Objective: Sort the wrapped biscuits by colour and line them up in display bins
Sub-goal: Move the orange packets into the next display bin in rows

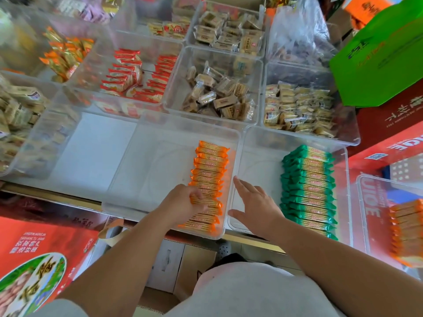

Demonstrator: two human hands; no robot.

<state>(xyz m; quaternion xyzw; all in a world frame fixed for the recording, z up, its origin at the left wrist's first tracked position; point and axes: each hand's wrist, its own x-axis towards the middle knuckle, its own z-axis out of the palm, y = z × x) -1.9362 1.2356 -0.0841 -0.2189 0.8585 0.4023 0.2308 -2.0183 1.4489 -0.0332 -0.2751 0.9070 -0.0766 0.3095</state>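
Observation:
A row of orange-wrapped biscuits runs down the right side of a clear bin in front of me. My left hand rests on the near end of that row, fingers curled over the packs. A row of green-wrapped biscuits lines the right side of the neighbouring clear bin. My right hand hovers over that bin's bare left part, fingers spread, holding nothing. More orange packs lie stacked in a clear bin at the far right.
Behind stand clear bins of red-wrapped packs, beige wrapped sweets and pale packs. A green carton and red cartons sit at the right; a red box lies at the near left.

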